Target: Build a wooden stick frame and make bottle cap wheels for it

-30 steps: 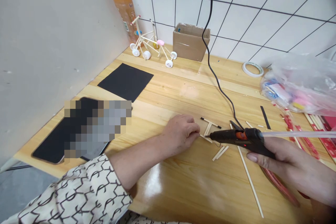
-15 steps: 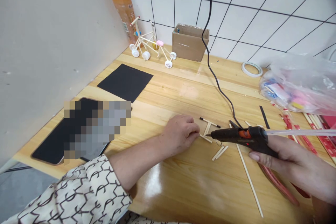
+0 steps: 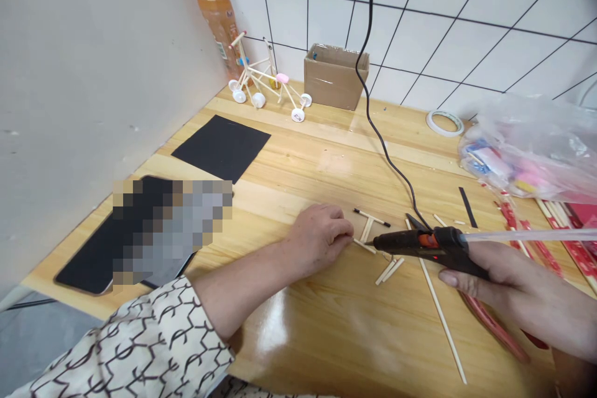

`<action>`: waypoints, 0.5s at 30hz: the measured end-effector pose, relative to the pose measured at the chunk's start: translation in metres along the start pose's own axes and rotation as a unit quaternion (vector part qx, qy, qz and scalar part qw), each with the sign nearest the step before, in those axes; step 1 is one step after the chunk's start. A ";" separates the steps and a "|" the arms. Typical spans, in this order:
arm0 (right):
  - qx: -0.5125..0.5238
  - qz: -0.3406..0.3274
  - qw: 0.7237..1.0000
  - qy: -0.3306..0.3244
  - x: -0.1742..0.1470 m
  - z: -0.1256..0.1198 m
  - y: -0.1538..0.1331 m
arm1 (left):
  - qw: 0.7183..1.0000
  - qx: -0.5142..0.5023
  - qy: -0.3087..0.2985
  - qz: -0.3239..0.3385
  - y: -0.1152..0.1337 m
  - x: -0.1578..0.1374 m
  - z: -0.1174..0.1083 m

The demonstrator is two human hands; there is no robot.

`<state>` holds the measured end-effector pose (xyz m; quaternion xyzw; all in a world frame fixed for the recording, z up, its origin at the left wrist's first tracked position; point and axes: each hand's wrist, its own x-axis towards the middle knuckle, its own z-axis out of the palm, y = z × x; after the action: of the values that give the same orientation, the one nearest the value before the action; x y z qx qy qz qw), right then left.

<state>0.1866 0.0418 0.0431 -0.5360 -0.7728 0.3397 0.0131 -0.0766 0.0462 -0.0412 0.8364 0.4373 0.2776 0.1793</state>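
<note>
My left hand (image 3: pixel 321 233) rests on the table, its thumb and fingertips pinching the left end of a short wooden stick (image 3: pixel 366 246). My right hand (image 3: pixel 508 286) is wrapped round the grip of a black glue gun (image 3: pixel 420 244), with a clear glue stick (image 3: pixel 527 234) jutting from its back. The nozzle points left and meets or nearly meets the short stick. Just behind lies a T-shaped piece of sticks (image 3: pixel 372 217) with black ends on its crossbar. Two short sticks (image 3: pixel 389 272) lie below the nozzle, and a long stick (image 3: pixel 443 323) runs toward the front edge.
A stick tricycle model (image 3: pixel 265 78), a drink bottle (image 3: pixel 217 18) and a cardboard box (image 3: pixel 333 78) stand at the back. Black paper (image 3: pixel 221 146) and phones (image 3: pixel 102 236) lie left. Right are a tape roll (image 3: pixel 444 123), plastic bag (image 3: pixel 536 149) and red-handled pliers (image 3: pixel 494 326). The gun's cord (image 3: pixel 373 118) crosses the table.
The glue gun and my right hand have shifted very slightly left, along with a small shift of the whole view. My left hand keeps its pinch on the short stick.
</note>
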 end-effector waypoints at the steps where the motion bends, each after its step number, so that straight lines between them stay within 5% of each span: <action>1: 0.001 0.002 1.000 0.001 0.000 0.000 0.000 | 1.000 0.000 0.000 0.001 0.000 0.000 0.000; 15: 0.034 0.023 0.999 -0.012 0.002 -0.002 0.008 | 1.000 0.002 -0.009 -0.002 0.000 0.001 0.000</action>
<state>0.1930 0.0457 0.0400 -0.5487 -0.7482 0.3726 0.0148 -0.0761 0.0469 -0.0411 0.8386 0.4376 0.2686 0.1819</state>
